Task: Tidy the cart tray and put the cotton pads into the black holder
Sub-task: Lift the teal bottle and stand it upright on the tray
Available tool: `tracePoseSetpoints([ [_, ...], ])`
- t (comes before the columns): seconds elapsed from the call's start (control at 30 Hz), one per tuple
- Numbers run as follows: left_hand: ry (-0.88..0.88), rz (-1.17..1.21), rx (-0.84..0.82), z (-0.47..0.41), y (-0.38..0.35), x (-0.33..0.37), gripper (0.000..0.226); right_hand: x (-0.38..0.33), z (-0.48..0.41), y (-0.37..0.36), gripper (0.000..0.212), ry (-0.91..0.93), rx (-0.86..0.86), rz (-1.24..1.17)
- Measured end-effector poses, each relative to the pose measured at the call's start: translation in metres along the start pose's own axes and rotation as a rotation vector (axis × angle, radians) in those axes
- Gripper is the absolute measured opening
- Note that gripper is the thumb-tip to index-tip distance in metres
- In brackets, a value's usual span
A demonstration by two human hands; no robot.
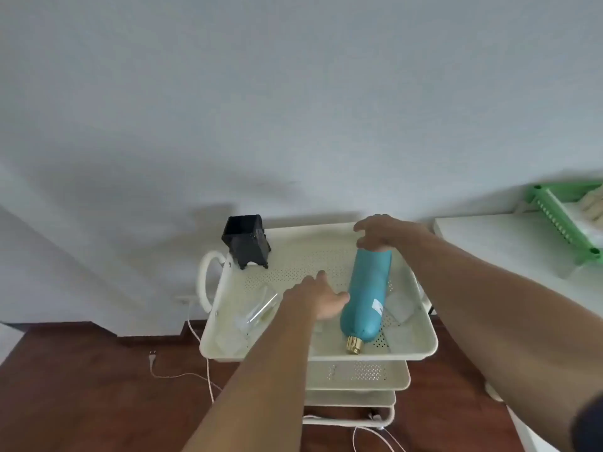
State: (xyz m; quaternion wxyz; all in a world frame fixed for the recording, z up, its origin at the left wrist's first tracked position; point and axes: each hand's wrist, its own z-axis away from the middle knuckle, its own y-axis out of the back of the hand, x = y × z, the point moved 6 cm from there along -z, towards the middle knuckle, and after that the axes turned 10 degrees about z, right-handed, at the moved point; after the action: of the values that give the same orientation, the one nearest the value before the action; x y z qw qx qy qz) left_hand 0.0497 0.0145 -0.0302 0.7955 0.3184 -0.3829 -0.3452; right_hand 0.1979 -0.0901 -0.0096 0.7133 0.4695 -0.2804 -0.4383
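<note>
A teal bottle [367,296] with a gold cap lies in the cream cart tray [293,352], cap toward me. My right hand [383,234] grips its far base end. My left hand [321,296] rests against the bottle's left side, fingers spread. The black holder [245,244] stands at the tray's far left corner. White cotton pads [399,305] lie flat on the tray floor to the right of the bottle, and more pads [230,342] lie near the front left corner. A clear plastic piece [261,308] lies left of my left forearm.
Lower cart shelves [359,373] show beneath the tray. A white handle [205,282] sticks out on the cart's left. Cables [195,373] trail over the wooden floor. A white table [509,243] with a green rack [567,220] stands to the right. The wall is close behind.
</note>
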Motion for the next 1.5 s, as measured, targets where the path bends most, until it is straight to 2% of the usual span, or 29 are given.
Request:
tracePoseSetpoints([
  [0.2,0.045,-0.031,-0.074,0.007,-0.054,-0.002,0.088,0.001,0.007,-0.048,0.049,0.016,-0.088,0.077],
  [0.3,0.058,-0.057,-0.055,0.011,-0.070,-0.005,0.094,0.002,0.013,-0.059,0.048,-0.044,-0.051,-0.023],
  [0.5,0.061,-0.085,0.062,0.012,-0.089,0.003,0.083,0.001,0.011,-0.068,0.044,-0.091,0.027,-0.209],
  [0.67,0.013,-0.128,0.062,0.009,-0.082,0.003,0.076,0.007,0.003,-0.072,0.049,-0.087,0.050,-0.277],
  [0.83,-0.033,-0.032,0.001,0.004,-0.046,-0.002,0.063,0.007,-0.008,-0.073,0.060,-0.052,0.058,-0.318],
  [1.07,-0.072,-0.022,0.068,-0.011,0.039,0.001,0.071,0.013,-0.019,-0.073,0.071,-0.084,0.034,-0.559],
  [1.13,-0.075,-0.037,0.100,-0.018,0.061,0.006,0.064,0.015,-0.021,-0.072,0.072,-0.105,0.058,-0.613],
  [1.3,-0.140,0.002,0.203,-0.036,0.108,0.031,0.025,0.017,-0.029,-0.074,0.078,-0.155,0.113,-0.791],
  [1.5,-0.252,0.082,0.335,-0.061,0.139,0.084,0.022,0.023,-0.040,-0.086,0.077,-0.286,0.173,-1.049],
])
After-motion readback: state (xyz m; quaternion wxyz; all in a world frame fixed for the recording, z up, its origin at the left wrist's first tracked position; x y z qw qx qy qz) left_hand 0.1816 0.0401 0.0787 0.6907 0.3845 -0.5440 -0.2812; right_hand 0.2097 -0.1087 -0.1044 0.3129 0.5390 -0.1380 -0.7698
